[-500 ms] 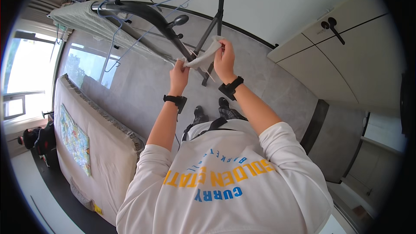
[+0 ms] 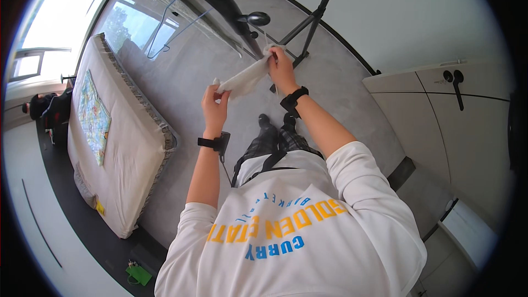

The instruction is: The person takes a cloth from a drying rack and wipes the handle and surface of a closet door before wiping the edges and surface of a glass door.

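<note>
A thin white cloth (image 2: 245, 80) is stretched between my two hands in front of me, above the floor. At its left end, the fingers of my left hand (image 2: 214, 104) pinch the corner. My right hand (image 2: 281, 70) is closed on the other end, which sits higher and farther away. Some of the cloth bunches up at the right fingers, and thin string-like strands hang from it. Just beyond the cloth stands a dark metal rack (image 2: 217, 3) with a knob on its curved bar. A blue wire hanger (image 2: 193, 26) hangs on that rack.
To the left is a bed (image 2: 129, 148) with a pale sheet and a colourful patterned cloth (image 2: 94, 121) on it. A light-coloured door (image 2: 478, 121) with a black handle stands at the right. A green bag (image 2: 138, 274) lies at the lower left.
My view has turned toward the left and down. The cloth is spread wider between my hands, and my left hand has moved left and lower, away from the rack.
</note>
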Demonstrator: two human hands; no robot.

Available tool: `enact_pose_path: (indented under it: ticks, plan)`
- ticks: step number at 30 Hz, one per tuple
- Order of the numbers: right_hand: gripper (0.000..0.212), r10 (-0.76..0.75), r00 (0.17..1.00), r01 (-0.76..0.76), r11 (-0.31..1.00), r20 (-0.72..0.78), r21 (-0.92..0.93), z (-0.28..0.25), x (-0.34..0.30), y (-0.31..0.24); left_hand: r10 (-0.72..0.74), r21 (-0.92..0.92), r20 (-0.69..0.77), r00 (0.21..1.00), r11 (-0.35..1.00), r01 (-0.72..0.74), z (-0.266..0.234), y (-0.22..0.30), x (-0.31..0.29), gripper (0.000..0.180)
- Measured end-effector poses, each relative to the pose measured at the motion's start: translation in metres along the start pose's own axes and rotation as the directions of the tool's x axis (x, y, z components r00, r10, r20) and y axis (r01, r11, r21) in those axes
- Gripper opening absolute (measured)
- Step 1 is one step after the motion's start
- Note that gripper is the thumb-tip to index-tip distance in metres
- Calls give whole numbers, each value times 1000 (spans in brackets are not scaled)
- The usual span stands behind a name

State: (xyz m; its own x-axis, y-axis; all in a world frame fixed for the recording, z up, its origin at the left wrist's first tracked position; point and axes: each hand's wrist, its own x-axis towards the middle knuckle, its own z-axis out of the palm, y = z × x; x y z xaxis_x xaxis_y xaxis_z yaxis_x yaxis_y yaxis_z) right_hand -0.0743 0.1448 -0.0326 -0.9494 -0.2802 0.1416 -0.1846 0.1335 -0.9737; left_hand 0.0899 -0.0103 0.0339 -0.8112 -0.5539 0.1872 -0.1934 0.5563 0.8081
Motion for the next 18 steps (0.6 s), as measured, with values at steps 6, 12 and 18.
enact_pose_path:
  ticks: [6, 12, 18]
  plan:
    - [14, -131, 991, 129, 969, 6, -213, 4, 3, 5, 71, -69, 17, 997, 995, -70, -14, 7, 5, 19]
    - [15, -145, 987, 162, 924, 74, -347, -15, 14, 7, 46, -176, 99, 994, 984, -28, -1, 22, 17, 16]
    - [17, -171, 985, 153, 915, -15, -372, -36, 27, 10, 43, -171, 301, 953, 985, 10, 12, 40, 25, 18]
